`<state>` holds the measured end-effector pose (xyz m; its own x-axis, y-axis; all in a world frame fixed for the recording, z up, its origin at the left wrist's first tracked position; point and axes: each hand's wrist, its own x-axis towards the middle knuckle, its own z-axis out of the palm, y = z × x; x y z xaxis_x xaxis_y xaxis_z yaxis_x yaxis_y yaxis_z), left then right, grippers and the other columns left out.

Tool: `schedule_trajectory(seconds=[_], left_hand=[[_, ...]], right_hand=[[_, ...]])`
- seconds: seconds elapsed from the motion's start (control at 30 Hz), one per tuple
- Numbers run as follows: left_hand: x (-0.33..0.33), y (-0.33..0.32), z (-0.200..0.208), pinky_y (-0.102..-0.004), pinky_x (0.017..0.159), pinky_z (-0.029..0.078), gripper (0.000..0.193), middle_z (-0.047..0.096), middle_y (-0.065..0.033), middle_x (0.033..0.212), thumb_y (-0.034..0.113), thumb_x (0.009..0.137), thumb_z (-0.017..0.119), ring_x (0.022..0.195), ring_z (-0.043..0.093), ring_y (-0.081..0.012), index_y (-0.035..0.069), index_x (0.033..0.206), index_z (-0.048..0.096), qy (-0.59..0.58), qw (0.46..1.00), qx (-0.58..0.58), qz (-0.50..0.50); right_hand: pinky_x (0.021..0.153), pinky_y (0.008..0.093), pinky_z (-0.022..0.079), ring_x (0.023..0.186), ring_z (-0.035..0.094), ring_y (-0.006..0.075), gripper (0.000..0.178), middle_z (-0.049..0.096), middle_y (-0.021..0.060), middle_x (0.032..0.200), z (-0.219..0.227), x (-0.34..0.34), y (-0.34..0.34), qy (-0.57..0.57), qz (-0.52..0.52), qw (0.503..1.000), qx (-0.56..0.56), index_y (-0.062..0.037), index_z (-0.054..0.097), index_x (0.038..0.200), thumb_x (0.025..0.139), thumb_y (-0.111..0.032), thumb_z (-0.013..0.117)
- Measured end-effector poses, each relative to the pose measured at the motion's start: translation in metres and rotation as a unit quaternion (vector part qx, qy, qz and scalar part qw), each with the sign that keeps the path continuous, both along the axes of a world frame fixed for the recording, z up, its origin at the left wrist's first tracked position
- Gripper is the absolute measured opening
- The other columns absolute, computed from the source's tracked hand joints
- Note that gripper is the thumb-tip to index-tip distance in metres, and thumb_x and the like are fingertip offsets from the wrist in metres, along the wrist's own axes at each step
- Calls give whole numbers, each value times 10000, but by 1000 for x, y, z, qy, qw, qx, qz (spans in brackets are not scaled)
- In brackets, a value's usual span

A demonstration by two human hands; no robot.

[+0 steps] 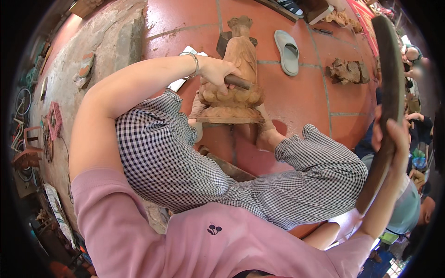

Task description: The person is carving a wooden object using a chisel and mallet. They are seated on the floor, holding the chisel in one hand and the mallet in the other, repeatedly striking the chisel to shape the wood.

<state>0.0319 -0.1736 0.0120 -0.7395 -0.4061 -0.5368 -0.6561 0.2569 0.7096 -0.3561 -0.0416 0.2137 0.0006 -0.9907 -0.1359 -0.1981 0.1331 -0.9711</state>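
A carved wooden statue (241, 58) with a robed body and a lotus-petal base (232, 99) stands between my feet. My left hand (217, 73), wearing a bracelet, is closed around a short dark-handled carving tool (238, 82) just above the petals. The tool's tip is hidden, so I cannot tell whether it touches the wood. Raised at the far right, my right hand (395, 143) grips a long, dark, slightly curved wooden club (390, 69). The club stands apart from the statue, its upper end high in the view.
A grey slipper (288, 52) and a rough wood chunk (346, 71) lie on the red tiles (306, 99) right of the statue. White paper (178, 83) lies beside my left wrist. Another slipper (86, 64) rests on the concrete at left. People (403, 204) sit close on the right.
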Motion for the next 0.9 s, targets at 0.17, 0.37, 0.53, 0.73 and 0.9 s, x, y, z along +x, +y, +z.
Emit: schedule_trajectory(seconds=[0.17, 0.37, 0.53, 0.73, 0.9], left_hand=[[-4, 2, 4, -379, 727, 500, 350, 655, -98, 850, 140, 691, 803, 824, 644, -243, 29, 957, 605, 18, 995, -97, -13], [7, 12, 2, -399, 734, 500, 384, 654, -129, 846, 138, 692, 791, 810, 648, -286, 19, 1003, 599, 28, 993, -108, 45], [7, 8, 12, -388, 746, 493, 321, 635, -139, 846, 162, 774, 691, 820, 628, -268, 2, 1035, 595, 40, 994, -20, 102], [9, -30, 11, -300, 821, 504, 293, 663, -104, 1021, 89, 897, 529, 954, 618, -145, -6, 1174, 508, 146, 914, 328, 188], [9, -28, 2, -289, 832, 546, 300, 672, -134, 1067, 207, 1016, 538, 953, 667, -170, -5, 1212, 454, 292, 858, 324, 270]], right_hand=[[533, 227, 440, 638, 533, 88, 381, 606, 42, 878, 19, 20, -91, 124, 82, 988, 41, -6, 559, 1197, 845, -149, 594], [513, 259, 430, 597, 516, 95, 631, 550, 26, 819, -53, 69, -178, 298, 294, 898, 137, -40, 460, 1379, 771, -108, 614], [507, 278, 460, 602, 547, 117, 714, 561, 46, 853, -83, 101, -211, 415, 397, 795, 194, -69, 430, 1425, 742, -85, 637], [601, 267, 493, 725, 564, 113, 754, 568, 52, 905, -146, 36, -230, 301, 429, 849, 71, -48, 424, 1434, 704, -4, 606], [636, 259, 482, 788, 551, 104, 752, 541, 9, 919, -177, 51, -179, 167, 288, 905, 264, -75, 404, 1458, 745, 36, 613]])
